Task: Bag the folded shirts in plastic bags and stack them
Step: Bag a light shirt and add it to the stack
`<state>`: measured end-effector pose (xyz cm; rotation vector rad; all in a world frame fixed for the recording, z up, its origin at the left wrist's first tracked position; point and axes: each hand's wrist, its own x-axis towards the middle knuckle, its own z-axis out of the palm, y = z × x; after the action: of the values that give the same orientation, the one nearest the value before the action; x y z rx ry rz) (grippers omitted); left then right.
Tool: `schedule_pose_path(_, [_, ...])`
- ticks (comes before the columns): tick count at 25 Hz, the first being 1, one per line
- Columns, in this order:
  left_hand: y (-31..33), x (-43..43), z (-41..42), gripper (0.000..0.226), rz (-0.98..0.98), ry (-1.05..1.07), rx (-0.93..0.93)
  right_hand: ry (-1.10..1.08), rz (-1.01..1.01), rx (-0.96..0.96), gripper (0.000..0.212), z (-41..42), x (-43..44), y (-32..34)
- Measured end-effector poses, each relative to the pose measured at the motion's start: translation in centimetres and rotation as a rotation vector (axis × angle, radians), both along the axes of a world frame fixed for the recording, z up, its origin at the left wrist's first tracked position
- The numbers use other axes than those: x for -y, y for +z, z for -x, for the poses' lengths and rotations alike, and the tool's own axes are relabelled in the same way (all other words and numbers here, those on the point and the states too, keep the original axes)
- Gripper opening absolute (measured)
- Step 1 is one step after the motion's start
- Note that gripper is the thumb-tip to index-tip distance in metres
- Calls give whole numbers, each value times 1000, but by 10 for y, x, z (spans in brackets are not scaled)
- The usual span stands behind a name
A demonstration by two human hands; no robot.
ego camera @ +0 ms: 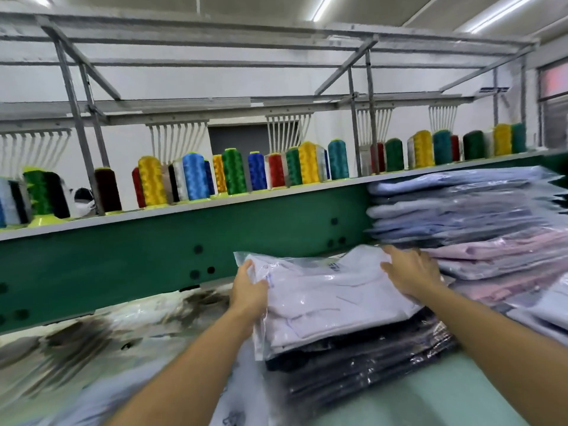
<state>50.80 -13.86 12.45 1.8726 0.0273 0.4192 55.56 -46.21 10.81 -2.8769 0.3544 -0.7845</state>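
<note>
A white folded shirt in a clear plastic bag (325, 299) lies on top of a stack of dark bagged shirts (362, 361) in the middle of the table. My left hand (247, 295) grips the bag's left edge, fingers curled around it. My right hand (410, 273) rests flat on the bag's far right corner, fingers spread. To the right rises a tall stack of bagged blue and pink shirts (479, 222).
A green machine beam (153, 250) runs behind the table, with a shelf of coloured thread cones (233, 172) on top. Loose plastic bags (101, 339) lie blurred on the table at the left. The pale green table surface (430, 404) shows at the front right.
</note>
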Motion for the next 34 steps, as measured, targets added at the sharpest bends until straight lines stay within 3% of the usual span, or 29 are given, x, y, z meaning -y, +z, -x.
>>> schedule_pose_path(4, [-8,5,-20,48,-174,85,-99,-149,76,-58,44,-15,-1,-6])
schedule_pose_path(7, [-1,11,-30,48,-584,169,-294,-42,191,-60,46,-28,-13,-10])
schedule_pose_path(9, [6,19,-36,49,-863,227,-313,75,187,-122,56,-36,-25,-14])
schedule_pose_path(12, [6,34,-49,60,-1032,-16,-233,136,88,-281,74,-46,-40,-19])
schedule_pose_path(18, [-12,48,-74,112,-1069,-181,-390,165,-32,-464,86,-55,-42,-11])
schedule_pose_path(23, [-13,45,-83,102,-1091,-220,-428,183,-56,-533,86,-55,-44,-6])
schedule_pose_path(34, [-18,46,-65,95,-1135,-189,-437,162,-50,-493,80,-52,-44,-27])
